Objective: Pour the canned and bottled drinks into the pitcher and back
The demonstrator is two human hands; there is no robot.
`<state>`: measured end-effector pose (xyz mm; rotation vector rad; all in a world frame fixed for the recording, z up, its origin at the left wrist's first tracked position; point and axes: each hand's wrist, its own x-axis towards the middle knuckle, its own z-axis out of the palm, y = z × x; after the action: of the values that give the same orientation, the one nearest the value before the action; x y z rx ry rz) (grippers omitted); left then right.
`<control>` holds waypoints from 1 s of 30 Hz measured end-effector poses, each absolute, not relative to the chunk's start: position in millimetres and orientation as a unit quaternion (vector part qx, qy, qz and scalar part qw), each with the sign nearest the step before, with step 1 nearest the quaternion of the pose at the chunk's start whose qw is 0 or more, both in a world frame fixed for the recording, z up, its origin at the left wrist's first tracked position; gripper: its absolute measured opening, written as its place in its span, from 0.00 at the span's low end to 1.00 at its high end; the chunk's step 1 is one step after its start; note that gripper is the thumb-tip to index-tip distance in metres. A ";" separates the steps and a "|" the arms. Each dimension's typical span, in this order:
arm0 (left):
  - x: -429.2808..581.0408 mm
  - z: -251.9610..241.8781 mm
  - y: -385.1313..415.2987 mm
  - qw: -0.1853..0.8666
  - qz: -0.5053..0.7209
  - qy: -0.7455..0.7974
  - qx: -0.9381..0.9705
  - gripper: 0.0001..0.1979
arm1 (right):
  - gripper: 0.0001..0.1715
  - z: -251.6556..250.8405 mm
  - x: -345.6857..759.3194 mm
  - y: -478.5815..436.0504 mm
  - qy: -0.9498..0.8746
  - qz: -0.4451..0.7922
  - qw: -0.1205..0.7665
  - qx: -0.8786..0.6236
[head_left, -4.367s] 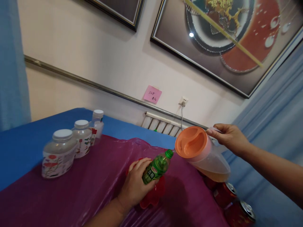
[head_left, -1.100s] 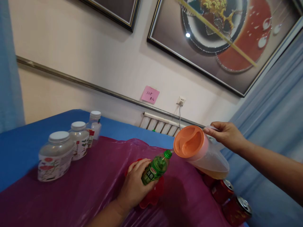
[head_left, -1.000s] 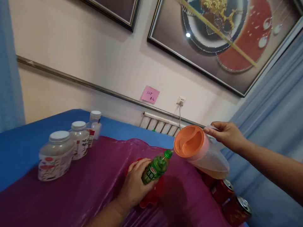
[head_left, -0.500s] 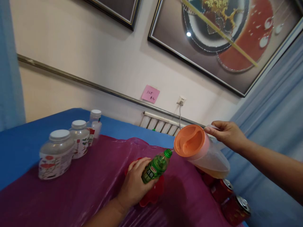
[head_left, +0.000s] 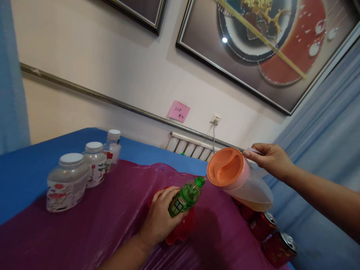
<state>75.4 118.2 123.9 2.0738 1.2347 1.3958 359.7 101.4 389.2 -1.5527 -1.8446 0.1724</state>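
Note:
My left hand (head_left: 161,215) is wrapped round a green-labelled plastic bottle (head_left: 184,198), tilted to the right above a red bowl (head_left: 184,227). In my right hand (head_left: 268,159) is the handle of a clear plastic pitcher (head_left: 250,189) with an orange lid (head_left: 225,167). The pitcher is tipped over to the left, and amber liquid lies along its lower side. Its lid edge is close to the bottle's green mouth. I cannot make out clearly whether liquid passes between them. My fingers and the bottle partly hide the bowl.
Several white-capped clear jars (head_left: 67,183) stand at the left on the table. Red drink cans (head_left: 279,247) line the right edge, below the pitcher. A purple plastic sheet (head_left: 109,221) covers much of the blue tabletop (head_left: 135,148). Behind are a metal rail (head_left: 92,95) and a radiator (head_left: 191,146).
Almost nothing differs. Both hands keep the bottle and the tipped pitcher in the same places; the view has shifted only very slightly.

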 end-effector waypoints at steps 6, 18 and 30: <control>75.0 124.5 117.6 0.169 0.494 0.434 0.734 0.27 | 0.38 388.2 359.5 101.0 -0.721 0.066 0.363 -0.586; 75.1 125.4 116.5 0.166 0.490 0.442 0.733 0.27 | 0.37 388.4 361.7 101.3 -0.720 0.062 0.349 -0.597; 75.5 124.8 117.0 0.173 0.500 0.433 0.730 0.27 | 0.37 387.8 361.7 102.5 -0.723 0.064 0.350 -0.592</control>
<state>75.5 117.0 124.8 2.0702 1.2282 1.4185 361.7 102.5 387.8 -1.5338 -1.8742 0.1649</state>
